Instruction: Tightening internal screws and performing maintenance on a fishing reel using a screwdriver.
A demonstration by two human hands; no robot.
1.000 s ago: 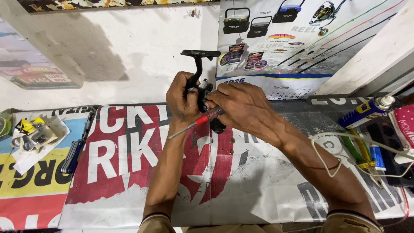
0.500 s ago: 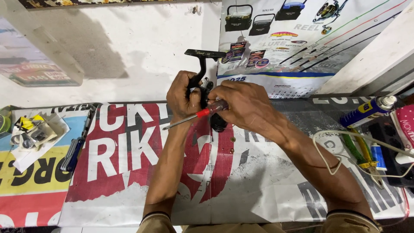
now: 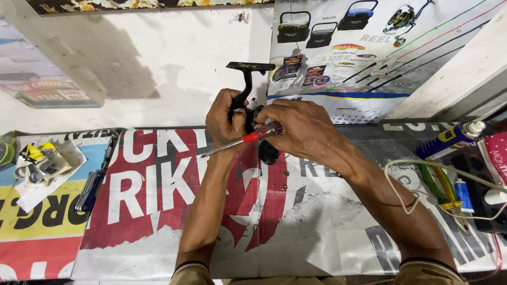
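Fishing reel (image 3: 252,113), black, sits up off the bench at the centre of the view — its stem and flat foot poke upward above the knuckles, and a dark round part hangs just below the hands. Underneath it all spreads the big printed banner (image 3: 158,211) in red, white and blue that covers the worktop. Left hand (image 3: 226,119) is wrapped tight around the reel body, fingers curled shut on it. Right hand (image 3: 296,126) is closed too, gripping the screwdriver (image 3: 243,141) by its red-and-clear handle — the metal shaft slants down and to the left across the left wrist. Off to the right edge, a blue and yellow spray can (image 3: 449,140) lies near a looping white cord (image 3: 406,184). Far left, a small heap of parts rests on white paper (image 3: 42,169).
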